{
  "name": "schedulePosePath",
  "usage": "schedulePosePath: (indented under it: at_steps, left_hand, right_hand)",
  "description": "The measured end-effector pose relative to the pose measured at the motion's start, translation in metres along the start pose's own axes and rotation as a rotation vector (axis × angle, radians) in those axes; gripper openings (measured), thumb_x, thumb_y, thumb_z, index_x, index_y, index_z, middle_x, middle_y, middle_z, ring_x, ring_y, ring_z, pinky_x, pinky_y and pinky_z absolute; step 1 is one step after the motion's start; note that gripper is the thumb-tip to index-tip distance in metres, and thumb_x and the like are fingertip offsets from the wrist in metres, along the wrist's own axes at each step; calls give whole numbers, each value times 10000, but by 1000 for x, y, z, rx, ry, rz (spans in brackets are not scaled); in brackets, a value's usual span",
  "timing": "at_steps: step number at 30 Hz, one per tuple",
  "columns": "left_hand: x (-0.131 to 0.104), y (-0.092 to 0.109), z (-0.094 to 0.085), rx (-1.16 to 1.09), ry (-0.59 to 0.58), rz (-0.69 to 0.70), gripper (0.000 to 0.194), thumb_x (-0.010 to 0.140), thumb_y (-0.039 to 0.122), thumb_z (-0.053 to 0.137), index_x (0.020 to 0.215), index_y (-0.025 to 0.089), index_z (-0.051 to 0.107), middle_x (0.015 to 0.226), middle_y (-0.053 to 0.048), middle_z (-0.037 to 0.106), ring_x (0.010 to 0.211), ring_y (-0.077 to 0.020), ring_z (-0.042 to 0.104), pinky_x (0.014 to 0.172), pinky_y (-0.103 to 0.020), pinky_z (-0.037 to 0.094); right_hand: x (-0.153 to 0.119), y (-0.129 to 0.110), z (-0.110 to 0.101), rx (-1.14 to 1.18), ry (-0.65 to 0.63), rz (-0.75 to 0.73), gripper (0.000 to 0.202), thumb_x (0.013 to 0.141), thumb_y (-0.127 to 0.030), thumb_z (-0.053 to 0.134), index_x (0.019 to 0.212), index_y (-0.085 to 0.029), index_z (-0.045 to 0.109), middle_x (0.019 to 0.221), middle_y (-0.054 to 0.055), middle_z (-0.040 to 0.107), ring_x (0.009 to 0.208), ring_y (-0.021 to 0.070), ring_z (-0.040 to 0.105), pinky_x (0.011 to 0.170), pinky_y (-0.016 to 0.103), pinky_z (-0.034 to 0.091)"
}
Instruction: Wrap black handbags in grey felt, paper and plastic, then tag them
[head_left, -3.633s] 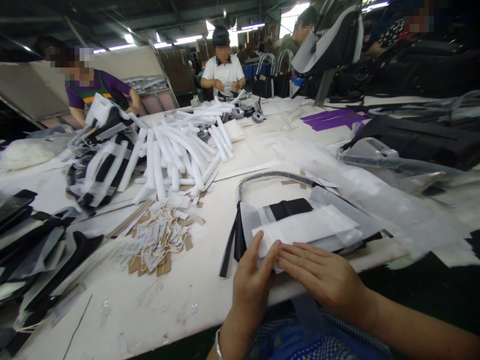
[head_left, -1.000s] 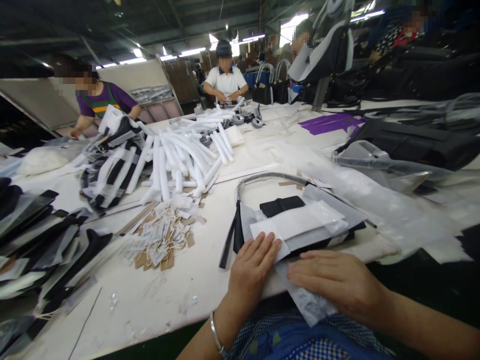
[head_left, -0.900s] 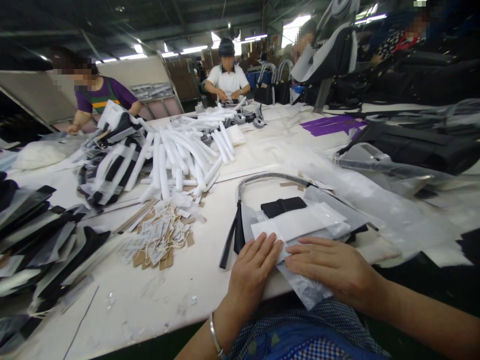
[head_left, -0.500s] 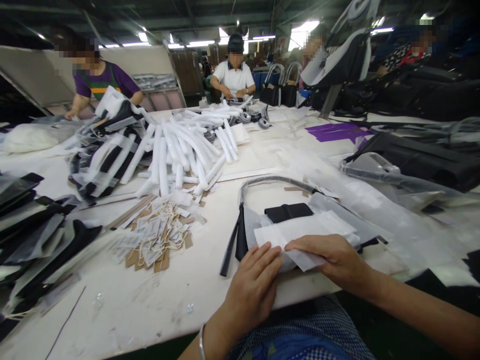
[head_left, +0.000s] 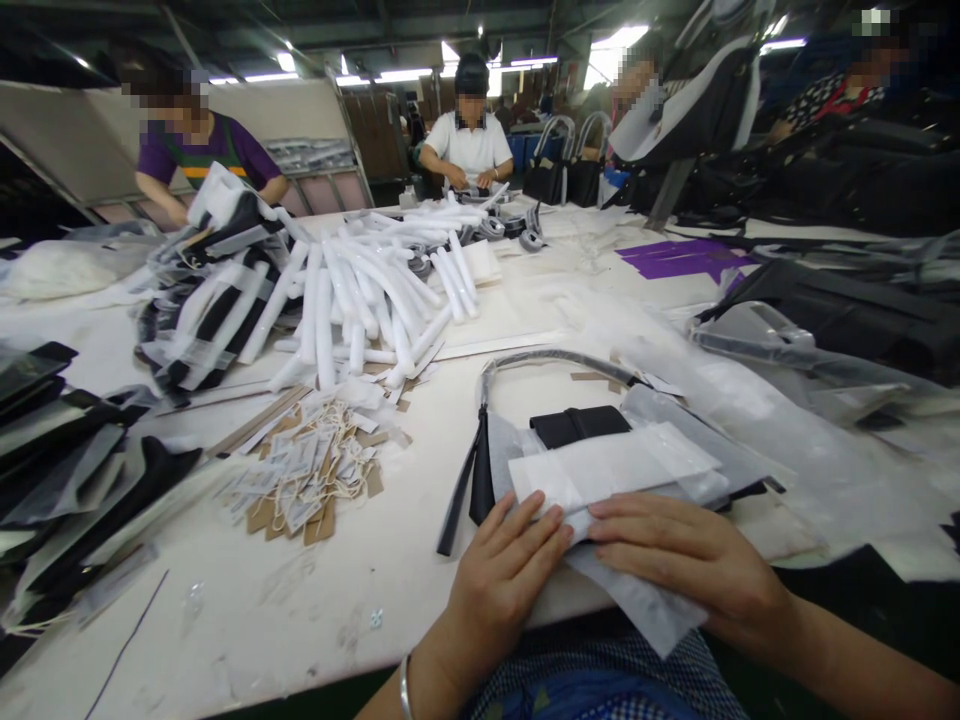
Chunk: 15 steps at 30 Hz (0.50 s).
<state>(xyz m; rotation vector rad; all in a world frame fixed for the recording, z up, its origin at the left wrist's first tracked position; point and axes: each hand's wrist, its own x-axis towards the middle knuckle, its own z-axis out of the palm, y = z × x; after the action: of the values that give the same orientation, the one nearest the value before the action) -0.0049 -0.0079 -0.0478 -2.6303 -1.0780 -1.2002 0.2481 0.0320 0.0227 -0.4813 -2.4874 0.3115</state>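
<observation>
A black handbag lies on the table before me, partly covered by translucent white wrapping (head_left: 510, 450). Its handle (head_left: 525, 362), sleeved in clear plastic, arches away from me, and a black strap (head_left: 459, 490) hangs at its left. Across the bag's front is a folded white sheet (head_left: 615, 462), with a black flap (head_left: 581, 426) showing above it. My left hand (head_left: 514, 565) rests on the sheet's near left edge, fingers stretched out. My right hand (head_left: 686, 555) lies flat over the near right part, thumb hidden. Beneath it a loose translucent flap (head_left: 645, 600) droops over the table edge.
Paper tags with strings (head_left: 311, 470) lie left of the bag. Beyond them are white foam tubes (head_left: 360, 290) and wrapped black bags (head_left: 217, 310). Purple pieces (head_left: 682, 258) and plastic sheeting (head_left: 780, 420) lie to the right. A co-worker (head_left: 469, 145) sits across the table.
My right hand has gone from pinching the white sheet's edge to lying flat on it, nearer me. A translucent flap now hangs below it. My left hand has barely moved.
</observation>
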Motion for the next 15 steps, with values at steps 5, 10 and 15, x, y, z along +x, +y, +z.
schedulePosePath:
  at_steps: [5,10,15]
  left_hand:
    - [1,2,-2,58,-55,-8,396,1039,129,330,1370,146,547,1375,-53,627,1383,-191,469,1148,-452,424]
    - [3,1,-3,89,-56,21,388,1037,132,337,1346,155,570,1367,-44,633,1364,-190,492,1126,-443,449]
    - [4,3,-1,83,-51,22,385,1035,149,338,1338,146,577,1342,-66,650,1337,-204,525,1090,-456,488]
  right_hand:
    - [-3,-31,-2,-60,-164,-141,280,1016,-130,454,1203,-117,662,1065,96,757,1049,179,697,1102,338,477]
    - [-6,-44,-7,-67,-169,-138,317,1021,-155,437,1270,-118,629,1108,101,749,1069,194,695,1067,330,512]
    - [10,-34,-14,-40,-102,-55,368,1003,-147,429,1330,-215,586,1042,71,764,942,185,724,929,309,577]
